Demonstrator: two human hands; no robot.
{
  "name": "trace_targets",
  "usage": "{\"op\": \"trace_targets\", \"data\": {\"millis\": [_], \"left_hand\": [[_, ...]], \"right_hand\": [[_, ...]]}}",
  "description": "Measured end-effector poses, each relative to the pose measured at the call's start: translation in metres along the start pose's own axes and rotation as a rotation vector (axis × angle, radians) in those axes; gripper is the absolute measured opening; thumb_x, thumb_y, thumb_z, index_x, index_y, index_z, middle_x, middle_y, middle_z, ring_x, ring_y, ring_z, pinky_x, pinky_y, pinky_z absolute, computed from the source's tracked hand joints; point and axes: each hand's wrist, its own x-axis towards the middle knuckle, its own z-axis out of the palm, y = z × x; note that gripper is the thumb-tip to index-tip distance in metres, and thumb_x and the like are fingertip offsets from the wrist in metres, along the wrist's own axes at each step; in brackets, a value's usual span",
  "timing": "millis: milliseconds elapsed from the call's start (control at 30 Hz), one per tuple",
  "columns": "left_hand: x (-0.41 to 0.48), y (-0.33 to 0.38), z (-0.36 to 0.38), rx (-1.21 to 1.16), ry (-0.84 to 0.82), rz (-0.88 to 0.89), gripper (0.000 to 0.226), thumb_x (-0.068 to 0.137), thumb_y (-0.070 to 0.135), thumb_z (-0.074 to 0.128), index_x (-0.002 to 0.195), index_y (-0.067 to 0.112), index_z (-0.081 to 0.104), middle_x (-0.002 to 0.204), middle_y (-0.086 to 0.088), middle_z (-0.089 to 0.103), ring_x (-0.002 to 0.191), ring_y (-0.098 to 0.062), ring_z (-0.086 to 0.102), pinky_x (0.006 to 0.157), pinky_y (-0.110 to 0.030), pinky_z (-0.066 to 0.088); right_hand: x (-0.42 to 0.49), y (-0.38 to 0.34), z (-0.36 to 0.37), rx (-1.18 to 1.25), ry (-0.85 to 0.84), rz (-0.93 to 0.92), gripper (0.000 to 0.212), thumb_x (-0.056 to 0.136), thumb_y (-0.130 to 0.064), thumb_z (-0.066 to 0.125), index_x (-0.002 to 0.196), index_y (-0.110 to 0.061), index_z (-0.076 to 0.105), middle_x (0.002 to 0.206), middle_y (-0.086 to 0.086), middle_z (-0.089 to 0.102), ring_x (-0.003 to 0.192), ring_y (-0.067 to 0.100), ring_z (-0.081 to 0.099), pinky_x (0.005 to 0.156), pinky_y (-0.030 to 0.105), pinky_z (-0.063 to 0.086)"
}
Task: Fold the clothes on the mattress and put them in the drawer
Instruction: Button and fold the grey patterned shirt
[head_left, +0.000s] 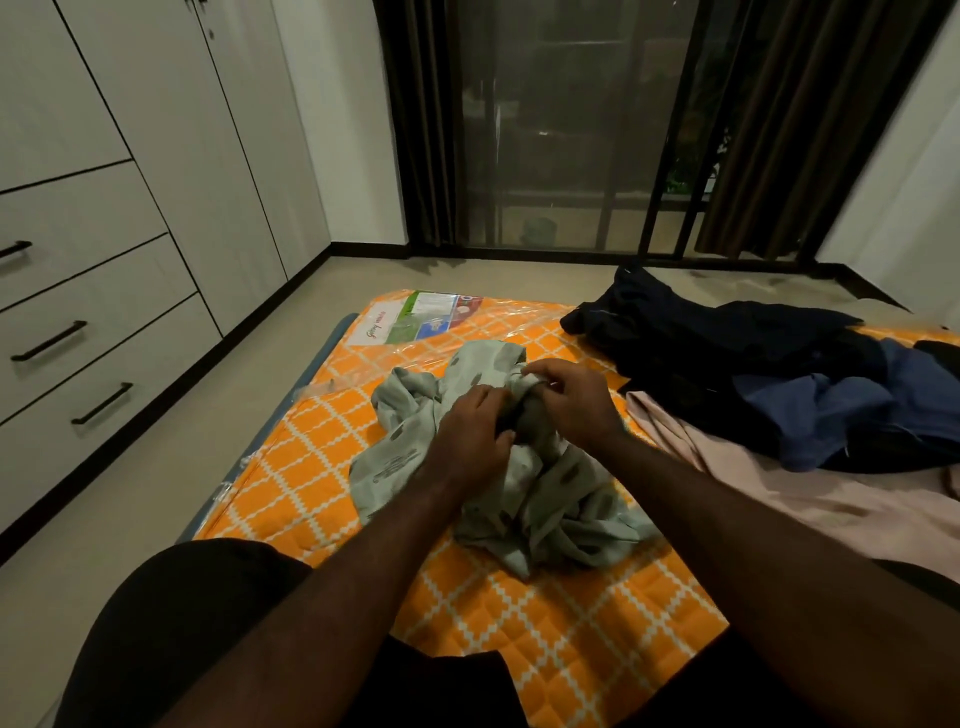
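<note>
Clutching the pale green shirt (545, 499) with the left hand (475, 436), fingers curled into the cloth. Pinching a bunched fold of it with the right hand (574, 402) too, thumb and fingertips pressed together just beside the left. Gathered up at the middle of the frame, trailing down crumpled onto the orange checked mattress (571, 649). Just beside the shirt, right of centre, a pale pink cloth (779, 499) spread flat. Above that, heaped toward the upper right of the mattress, dark clothes (727, 353) and a blue garment (831, 410) — all unfolded. At the mattress's far corner, a printed label (415, 317) under plastic wrap. Down the left edge of the frame, shut drawers (104, 338) with black handles. Across the top, dark curtains (779, 130) flanking a glass door (571, 130).
</note>
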Motion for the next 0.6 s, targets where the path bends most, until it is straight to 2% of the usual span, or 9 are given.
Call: {"op": "trace_targets", "data": {"millis": [67,100,167,267,333,400,500,567,600], "left_hand": [[0.000,0.001,0.000,-0.067,0.019,-0.017,0.028,0.083,0.017,0.064,0.111,0.019,0.062,0.104,-0.001,0.061,0.093,-0.018,0.056,0.077,-0.034,0.047],[0.000,0.000,0.000,-0.100,0.032,-0.032,0.022,0.082,0.016,0.062,0.104,0.017,0.064,0.098,-0.001,0.062,0.088,-0.019,0.056,0.074,-0.033,0.044],[0.001,-0.002,-0.004,-0.189,0.030,-0.098,0.019,0.083,0.022,0.058,0.096,0.015,0.069,0.090,-0.001,0.066,0.084,-0.020,0.060,0.071,-0.034,0.044],[0.006,-0.009,-0.009,-0.369,0.014,-0.246,0.024,0.086,0.039,0.059,0.091,0.018,0.070,0.084,0.000,0.070,0.081,-0.021,0.066,0.075,-0.046,0.055],[0.010,-0.013,-0.014,-0.469,0.064,-0.335,0.029,0.087,0.047,0.061,0.089,0.018,0.066,0.084,-0.006,0.070,0.083,-0.027,0.068,0.077,-0.053,0.056],[0.014,-0.013,-0.021,-0.518,0.133,-0.360,0.025,0.093,0.041,0.064,0.090,0.016,0.063,0.084,-0.008,0.069,0.081,-0.028,0.068,0.076,-0.052,0.058],[0.014,-0.009,-0.029,-0.411,0.180,-0.205,0.020,0.095,0.033,0.069,0.100,0.020,0.055,0.085,0.002,0.062,0.073,-0.013,0.062,0.065,-0.038,0.056],[0.012,-0.010,-0.032,-0.180,0.140,-0.020,0.035,0.089,0.038,0.076,0.114,0.029,0.053,0.100,0.002,0.056,0.080,-0.014,0.060,0.065,-0.032,0.054],[0.010,-0.012,-0.031,-0.063,0.121,0.051,0.044,0.087,0.039,0.077,0.121,0.033,0.052,0.105,0.000,0.050,0.082,-0.017,0.056,0.066,-0.034,0.054]], "right_hand": [[0.002,-0.011,-0.005,0.144,-0.025,0.046,0.027,0.094,-0.003,0.061,0.116,-0.014,0.072,0.071,-0.020,0.066,0.064,-0.005,0.060,0.060,0.016,0.045],[0.002,-0.014,-0.008,0.211,-0.046,0.065,0.025,0.096,-0.003,0.059,0.117,-0.012,0.068,0.059,-0.020,0.060,0.054,-0.002,0.056,0.054,0.015,0.041],[0.002,-0.018,-0.013,0.317,-0.075,0.074,0.019,0.099,-0.004,0.058,0.116,-0.009,0.063,0.052,-0.014,0.058,0.048,0.000,0.053,0.050,0.018,0.041],[0.008,-0.014,-0.021,0.258,-0.013,0.043,0.008,0.097,-0.015,0.067,0.105,-0.013,0.067,0.059,-0.008,0.061,0.054,0.003,0.056,0.055,0.027,0.047],[0.015,-0.002,-0.032,0.012,0.009,-0.032,0.015,0.092,-0.033,0.073,0.101,-0.022,0.069,0.071,-0.009,0.065,0.062,0.003,0.060,0.057,0.030,0.052],[0.018,0.011,-0.042,-0.296,-0.065,-0.113,0.025,0.089,-0.051,0.070,0.105,-0.031,0.066,0.089,-0.006,0.069,0.077,0.012,0.064,0.064,0.036,0.055],[0.016,0.019,-0.047,-0.450,-0.156,-0.149,0.036,0.088,-0.053,0.072,0.115,-0.031,0.064,0.110,-0.003,0.065,0.096,0.019,0.062,0.076,0.038,0.054],[0.012,0.024,-0.044,-0.464,-0.149,-0.224,0.037,0.087,-0.047,0.076,0.116,-0.028,0.061,0.116,-0.001,0.060,0.102,0.021,0.059,0.078,0.038,0.054],[0.010,0.027,-0.042,-0.469,-0.144,-0.250,0.037,0.087,-0.046,0.077,0.114,-0.028,0.059,0.119,0.000,0.058,0.103,0.022,0.058,0.077,0.038,0.054]]}}
